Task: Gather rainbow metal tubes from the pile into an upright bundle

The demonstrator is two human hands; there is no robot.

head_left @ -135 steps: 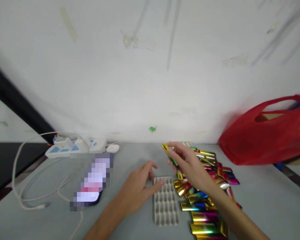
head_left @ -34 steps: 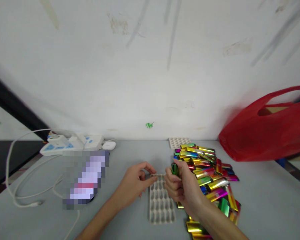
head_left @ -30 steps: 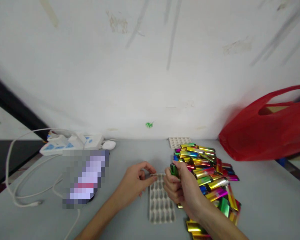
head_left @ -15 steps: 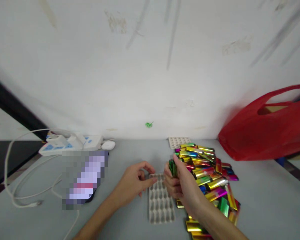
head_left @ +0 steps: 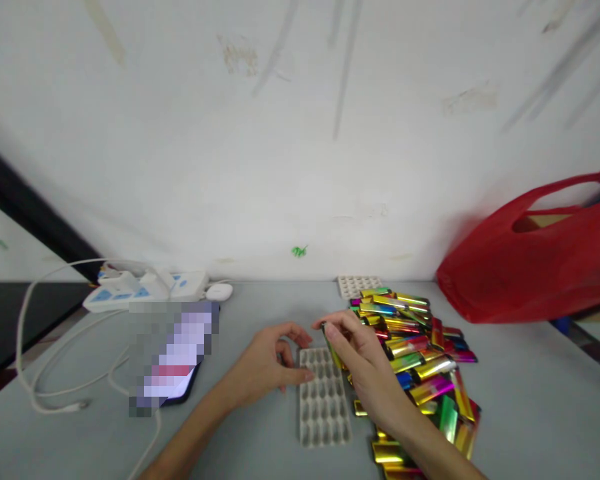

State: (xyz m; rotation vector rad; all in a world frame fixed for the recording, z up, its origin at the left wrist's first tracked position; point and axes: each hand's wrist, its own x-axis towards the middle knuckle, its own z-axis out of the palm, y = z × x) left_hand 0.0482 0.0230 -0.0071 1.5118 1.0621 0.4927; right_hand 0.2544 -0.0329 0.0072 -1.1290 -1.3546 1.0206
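My left hand [head_left: 267, 363] rests at the upper left corner of a pale grey tray [head_left: 324, 403] with rows of small hollows. Its fingers are apart and curved, with the thumb over the tray's left edge. In my right hand [head_left: 365, 357], thumb and fingers close on a lighter [head_left: 334, 352], mostly hidden, with a dark end and a greenish-yellow side showing. It is held over the tray's upper right side. A heap of shiny metallic lighters [head_left: 430, 367] in gold, green, red, blue and purple lies right of the tray, partly behind my right forearm.
A second tray [head_left: 359, 285] lies at the back by the wall. On the left are a blurred-out phone [head_left: 180, 353], a white power strip [head_left: 180, 287], a white charger [head_left: 219, 292] and loose cables [head_left: 55, 405]. A red bag [head_left: 535, 260] leans at the back right.
My right hand has turned from a fist with the lighter upright to a fingertip hold, and the lighter has shifted left towards the tray. My left hand stays at the corner.
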